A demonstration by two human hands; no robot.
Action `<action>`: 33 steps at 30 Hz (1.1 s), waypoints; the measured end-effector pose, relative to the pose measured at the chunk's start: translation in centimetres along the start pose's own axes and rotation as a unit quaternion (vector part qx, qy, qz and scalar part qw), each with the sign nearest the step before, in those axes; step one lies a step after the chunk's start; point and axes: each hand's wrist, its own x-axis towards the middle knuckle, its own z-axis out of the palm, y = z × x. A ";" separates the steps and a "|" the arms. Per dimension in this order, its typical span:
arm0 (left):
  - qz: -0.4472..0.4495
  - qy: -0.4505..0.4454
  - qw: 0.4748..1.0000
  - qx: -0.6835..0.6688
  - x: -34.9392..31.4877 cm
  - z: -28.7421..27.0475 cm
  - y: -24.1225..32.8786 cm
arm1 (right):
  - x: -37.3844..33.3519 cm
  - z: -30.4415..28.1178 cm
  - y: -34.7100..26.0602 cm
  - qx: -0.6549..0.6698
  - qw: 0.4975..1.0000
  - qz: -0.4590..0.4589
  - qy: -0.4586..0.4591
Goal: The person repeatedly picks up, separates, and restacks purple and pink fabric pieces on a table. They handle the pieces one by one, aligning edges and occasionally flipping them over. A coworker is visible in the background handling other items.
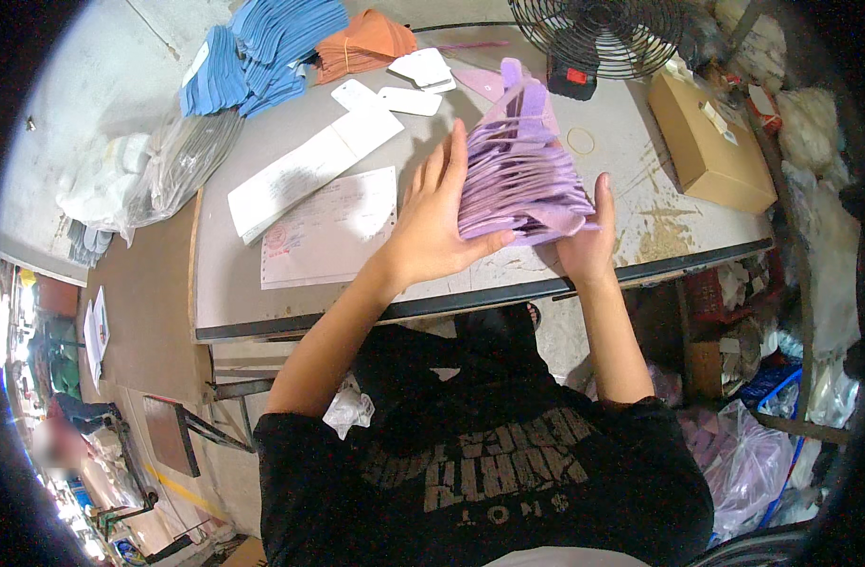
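Note:
A thick stack of purple, felt-like fabric pieces [522, 180] stands over the near middle of the table [432, 269], its many layers fanned toward me. Against its left side lies my left hand [437, 203], fingers pointing away and the thumb along the near lower edge. My right hand [588, 241] cups the right side; its thumb points up and its other fingers are hidden behind or beneath the pieces. Between them, the two hands hold the stack. One purple piece [511, 71] sticks up at the far end.
Blue fabric stacks [272, 47] and an orange stack [364, 45] sit at the far left. Nearer are white tags [409, 99], a long white card strip [310, 170] and a printed sheet [333, 231]. A rubber band [581, 141], cardboard box [711, 142] and black fan [598, 33] are rightward.

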 end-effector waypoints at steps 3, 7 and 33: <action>-0.052 0.005 0.996 -0.065 0.0 0.1 0.3 | 0.1 -0.3 0.4 0.007 1.000 -0.003 -0.002; -0.074 0.018 0.991 -0.112 0.0 -0.2 0.6 | 0.3 -0.7 0.8 -0.029 0.998 -0.033 0.045; -0.086 0.043 0.992 -0.083 -0.7 0.3 0.3 | -0.6 -2.2 -1.6 -0.486 0.864 0.006 -0.131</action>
